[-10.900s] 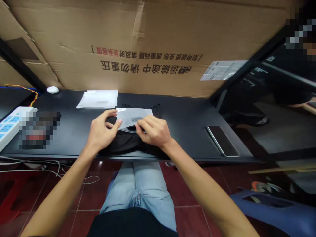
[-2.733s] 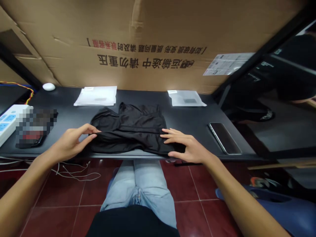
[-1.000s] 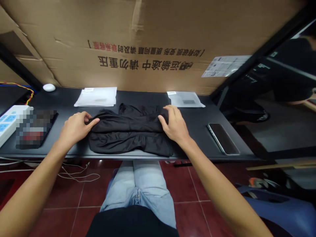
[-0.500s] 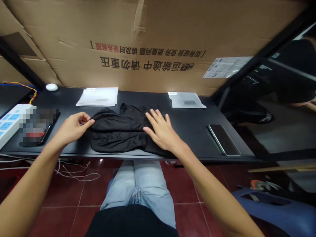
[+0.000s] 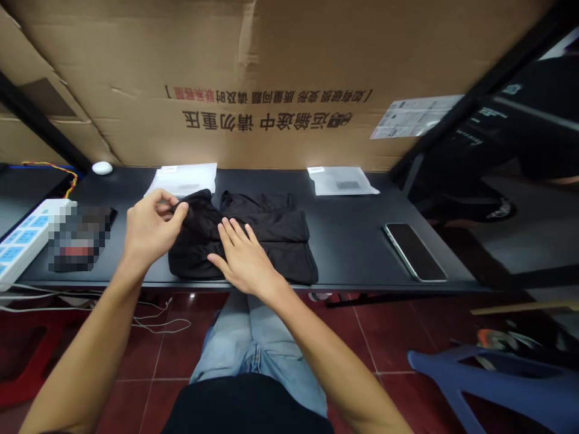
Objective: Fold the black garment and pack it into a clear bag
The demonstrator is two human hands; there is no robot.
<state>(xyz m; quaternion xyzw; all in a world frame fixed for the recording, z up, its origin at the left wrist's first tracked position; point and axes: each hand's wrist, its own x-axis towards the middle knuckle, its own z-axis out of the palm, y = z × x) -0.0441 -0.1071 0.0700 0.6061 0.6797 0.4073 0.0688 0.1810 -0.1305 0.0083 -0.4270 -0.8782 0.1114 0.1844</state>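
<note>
A black cloth garment (image 5: pixel 284 238) lies spread on the dark desk near its front edge; its exact kind does not show. At its left end my left hand (image 5: pixel 154 226) pinches the upper edge between thumb and fingers and lifts it slightly. My right hand (image 5: pixel 242 256) rests flat on the middle of the fabric, fingers extended. Folds run across the cloth, and part of it is hidden under my right palm.
Two white packets, one left (image 5: pixel 183 179) and one right (image 5: pixel 341 182), lie by the cardboard (image 5: pixel 271 60) at the back. A phone (image 5: pixel 415 253) is at right; a power strip (image 5: pixel 31 232) and a blurred-out item (image 5: pixel 79 238) at left. A blue stool (image 5: pixel 506 374) and another person (image 5: pixel 511 132) are on the right.
My right hand has slid left from the cloth's right side to its middle. My left hand has moved right and slightly up, raising the left end of the cloth.
</note>
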